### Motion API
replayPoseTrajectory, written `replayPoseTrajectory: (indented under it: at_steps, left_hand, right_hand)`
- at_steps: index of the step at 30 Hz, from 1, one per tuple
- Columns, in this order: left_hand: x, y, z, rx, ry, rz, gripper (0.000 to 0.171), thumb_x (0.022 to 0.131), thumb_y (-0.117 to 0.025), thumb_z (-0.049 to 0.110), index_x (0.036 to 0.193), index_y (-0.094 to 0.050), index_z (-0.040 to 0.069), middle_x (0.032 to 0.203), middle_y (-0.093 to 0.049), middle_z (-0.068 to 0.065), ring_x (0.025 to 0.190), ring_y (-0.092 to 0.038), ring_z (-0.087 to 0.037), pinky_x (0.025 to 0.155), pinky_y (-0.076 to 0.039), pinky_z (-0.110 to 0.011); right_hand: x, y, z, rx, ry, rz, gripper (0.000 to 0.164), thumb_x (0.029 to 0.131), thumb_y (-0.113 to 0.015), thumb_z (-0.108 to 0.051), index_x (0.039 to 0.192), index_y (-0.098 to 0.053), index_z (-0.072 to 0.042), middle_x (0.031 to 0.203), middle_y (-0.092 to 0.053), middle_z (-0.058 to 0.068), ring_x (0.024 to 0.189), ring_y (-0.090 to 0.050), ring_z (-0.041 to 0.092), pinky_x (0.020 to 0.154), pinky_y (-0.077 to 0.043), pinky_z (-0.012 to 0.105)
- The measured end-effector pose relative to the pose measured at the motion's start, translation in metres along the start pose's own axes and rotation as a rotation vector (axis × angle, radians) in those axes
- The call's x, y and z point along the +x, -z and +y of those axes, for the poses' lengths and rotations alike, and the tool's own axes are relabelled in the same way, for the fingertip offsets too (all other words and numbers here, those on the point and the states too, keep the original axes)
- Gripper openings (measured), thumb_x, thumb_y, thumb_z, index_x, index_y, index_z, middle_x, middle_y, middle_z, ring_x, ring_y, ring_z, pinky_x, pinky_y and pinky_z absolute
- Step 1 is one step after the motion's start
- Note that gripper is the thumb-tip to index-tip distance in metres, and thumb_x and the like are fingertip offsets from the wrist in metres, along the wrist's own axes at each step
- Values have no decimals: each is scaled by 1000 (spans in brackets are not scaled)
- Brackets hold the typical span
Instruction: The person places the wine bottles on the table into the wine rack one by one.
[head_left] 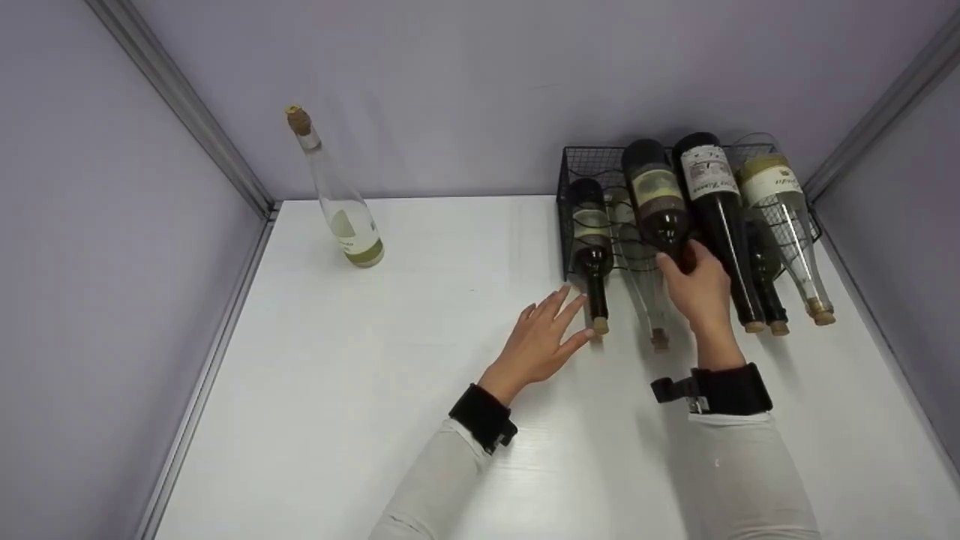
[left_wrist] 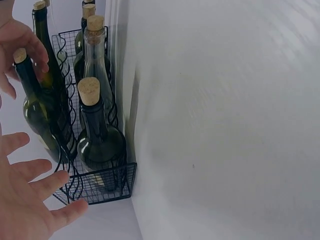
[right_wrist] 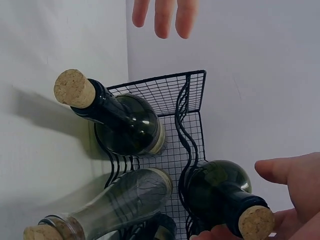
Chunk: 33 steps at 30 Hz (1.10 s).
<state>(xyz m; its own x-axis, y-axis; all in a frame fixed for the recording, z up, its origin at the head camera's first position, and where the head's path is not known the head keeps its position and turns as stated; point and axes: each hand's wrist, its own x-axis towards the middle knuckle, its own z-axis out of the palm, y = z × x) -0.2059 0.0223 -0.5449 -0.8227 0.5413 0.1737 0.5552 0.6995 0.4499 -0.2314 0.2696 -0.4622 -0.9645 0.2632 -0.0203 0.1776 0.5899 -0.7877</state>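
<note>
A dark green wine bottle (head_left: pixel 656 199) with a cork lies in the upper row of a black wire rack (head_left: pixel 564 217), neck toward me. My right hand (head_left: pixel 701 289) is at its neck. In the right wrist view the thumb (right_wrist: pixel 275 170) stands apart from the glass, and fingertips show just under the neck. My left hand (head_left: pixel 536 345) has its fingers spread, beside the cork of a smaller dark bottle (head_left: pixel 592 251) in the lower row. A clear bottle (left_wrist: pixel 95 65) lies beside that one in the lower row.
Another dark bottle (head_left: pixel 724 217) and a clear bottle (head_left: pixel 787 217) lie in the upper row at right, with a further dark bottle (head_left: pixel 766 274) below. One clear corked bottle (head_left: pixel 349 217) stands upright at the back left of the white table (head_left: pixel 337 375). Walls enclose the back and sides.
</note>
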Motion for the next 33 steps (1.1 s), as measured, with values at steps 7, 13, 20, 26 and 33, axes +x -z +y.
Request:
replayPoseTrajectory:
  at_steps: [7,13,20,26,33]
  left_hand:
    - [0,12,-9,-16,41,35,63,103,-34,54,155,-31,19,160,-23,-12,144,-28,-27,113,-27,-49]
    - [-5,17,-18,-28,72,58,63,103,-34,55,155,-32,18,160,-23,-12,144,-26,-27,113,-26,-50]
    - [-13,24,-33,-60,129,69,65,103,-32,57,156,-31,18,161,-21,-11,146,-23,-27,113,-24,-51]
    - [-21,31,-51,-69,165,106,66,103,-33,57,155,-32,16,160,-23,-14,145,-24,-30,112,-24,-53]
    - [-30,40,-72,-76,236,149,66,103,-34,55,155,-32,14,159,-23,-17,144,-26,-34,113,-23,-54]
  right_hand:
    - [-8,7,-5,-129,103,-66,76,98,-58,-38,152,-26,6,149,-29,35,135,-30,51,109,-26,60]
    - [-17,10,-14,-181,171,-75,75,97,-61,-35,151,-28,5,150,-27,34,136,-28,51,108,-25,61]
    - [-27,12,-25,-187,253,-119,72,98,-61,-32,151,-29,4,151,-28,32,136,-27,51,107,-24,64]
    - [-33,2,-32,-177,337,-176,67,98,-63,-24,151,-32,2,152,-28,28,137,-28,48,107,-26,63]
    - [-39,-21,-38,-204,358,-267,67,98,-63,-26,152,-32,-1,154,-27,26,140,-25,46,109,-23,62]
